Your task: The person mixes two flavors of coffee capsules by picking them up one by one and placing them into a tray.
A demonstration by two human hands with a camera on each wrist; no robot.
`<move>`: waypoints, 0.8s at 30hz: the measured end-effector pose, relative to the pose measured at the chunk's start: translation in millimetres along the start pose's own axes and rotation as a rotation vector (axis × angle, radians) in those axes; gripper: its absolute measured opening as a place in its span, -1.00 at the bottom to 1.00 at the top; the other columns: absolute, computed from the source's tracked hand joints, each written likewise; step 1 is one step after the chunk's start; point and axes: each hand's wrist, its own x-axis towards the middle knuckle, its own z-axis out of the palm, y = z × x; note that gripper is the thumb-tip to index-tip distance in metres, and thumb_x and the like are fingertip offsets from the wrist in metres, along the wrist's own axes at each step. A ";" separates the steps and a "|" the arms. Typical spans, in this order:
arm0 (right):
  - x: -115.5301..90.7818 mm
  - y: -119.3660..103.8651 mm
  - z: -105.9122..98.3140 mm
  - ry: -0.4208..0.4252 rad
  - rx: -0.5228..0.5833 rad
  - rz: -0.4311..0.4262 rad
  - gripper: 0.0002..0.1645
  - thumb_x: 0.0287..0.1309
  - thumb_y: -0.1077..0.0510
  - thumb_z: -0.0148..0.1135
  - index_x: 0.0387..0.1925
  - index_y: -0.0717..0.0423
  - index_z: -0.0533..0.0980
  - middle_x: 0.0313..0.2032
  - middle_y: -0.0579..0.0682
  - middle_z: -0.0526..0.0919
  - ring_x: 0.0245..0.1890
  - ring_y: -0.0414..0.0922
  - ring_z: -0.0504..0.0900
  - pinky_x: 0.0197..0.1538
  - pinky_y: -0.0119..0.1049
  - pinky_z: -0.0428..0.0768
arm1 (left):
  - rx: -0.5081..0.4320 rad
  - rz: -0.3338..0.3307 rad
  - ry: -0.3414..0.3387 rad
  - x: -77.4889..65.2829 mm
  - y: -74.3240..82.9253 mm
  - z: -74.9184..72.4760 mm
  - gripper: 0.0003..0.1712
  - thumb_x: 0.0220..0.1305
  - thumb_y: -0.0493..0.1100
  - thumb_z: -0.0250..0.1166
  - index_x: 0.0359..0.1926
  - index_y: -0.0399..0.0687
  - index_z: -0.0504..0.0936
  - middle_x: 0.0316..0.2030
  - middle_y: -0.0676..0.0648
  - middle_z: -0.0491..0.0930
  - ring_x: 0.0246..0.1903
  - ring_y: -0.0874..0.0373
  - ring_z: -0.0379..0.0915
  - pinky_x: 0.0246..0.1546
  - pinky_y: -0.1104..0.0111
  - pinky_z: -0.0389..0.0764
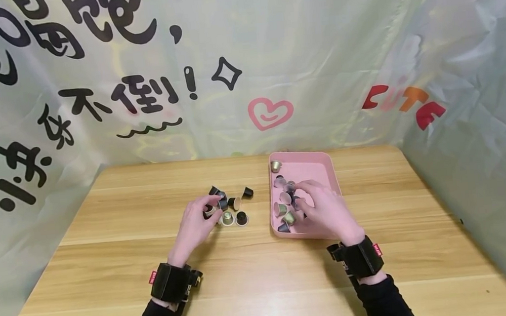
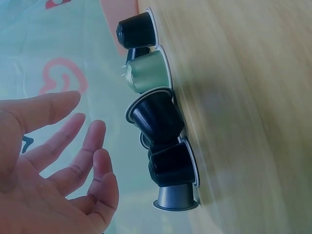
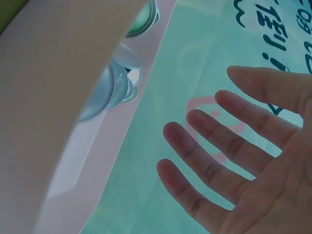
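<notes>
My left hand [image 1: 193, 222] hovers at the near left side of a loose cluster of coffee capsules on the table, its fingers relaxed and holding nothing. Among them are a light green capsule [image 1: 227, 218], a black one with a pale rim [image 1: 242, 218] and a black capsule [image 1: 248, 193] lying apart. Up close in the left wrist view, dark capsules [image 2: 158, 117] lean on one another beside a green capsule [image 2: 148, 73]. My right hand [image 1: 328, 209] is over a pink tray [image 1: 313, 165], fingers spread with nothing between them. Several capsules lie along the tray's left side.
In the tray, a gold capsule [image 1: 275, 166] sits at the far left corner and a dark one [image 1: 284, 227] near the front. A printed cloth [image 1: 315, 45] hangs behind the wooden table [image 1: 265, 289] and along both sides.
</notes>
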 end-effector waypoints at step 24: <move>16.1 -16.9 1.9 -0.052 -0.056 -0.106 -0.56 0.39 0.03 0.21 0.22 0.05 0.56 0.13 0.12 0.69 0.10 0.09 0.67 0.06 0.04 0.63 | -0.008 0.006 0.000 0.2 -3.3 -2.5 -0.54 0.29 -0.22 0.33 0.21 -0.15 0.58 0.07 -0.26 0.64 0.06 -0.24 0.51 0.22 -0.09 0.40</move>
